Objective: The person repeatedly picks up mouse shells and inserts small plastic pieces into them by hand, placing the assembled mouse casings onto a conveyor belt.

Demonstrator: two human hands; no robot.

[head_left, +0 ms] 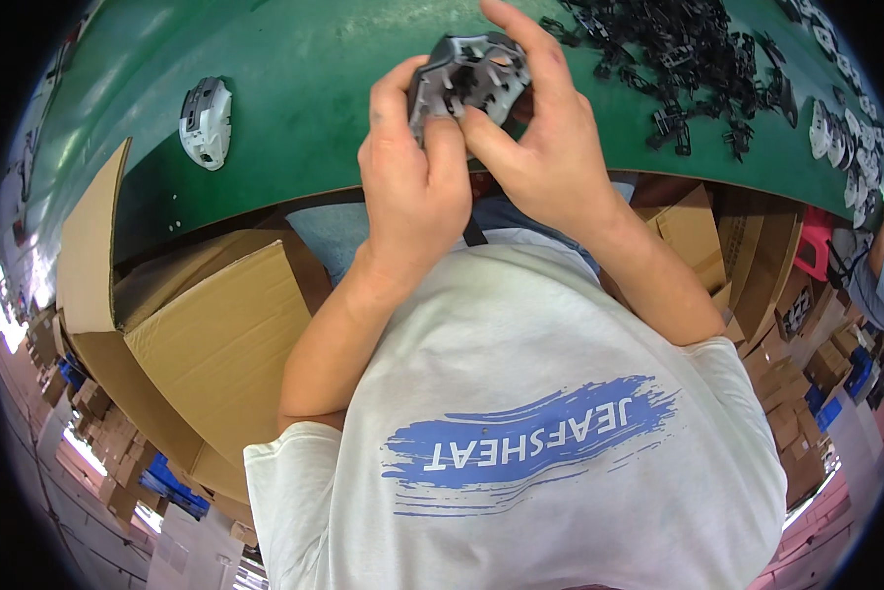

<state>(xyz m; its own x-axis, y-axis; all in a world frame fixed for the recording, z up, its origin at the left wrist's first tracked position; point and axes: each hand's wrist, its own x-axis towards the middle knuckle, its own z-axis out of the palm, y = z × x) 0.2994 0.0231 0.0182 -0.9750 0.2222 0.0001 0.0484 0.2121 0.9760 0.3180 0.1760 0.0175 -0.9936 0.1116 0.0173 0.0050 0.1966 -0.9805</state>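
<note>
Between both my hands, above the green table, is a grey and black moulded plastic shell, its hollow inside with ribs and posts facing me. My left hand grips its left side, with the thumb pressed on the near edge. On the right side, my right hand holds it too. The right thumb sits on the near rim beside the left thumb, and the right index finger sticks up away from the shell. Further left, a separate white and dark grey shell lies on the table.
The green table has a heap of small black plastic parts at the far right. White shells line its right side. An open cardboard box stands left of me, another carton at right. Another person's arm shows at the right edge.
</note>
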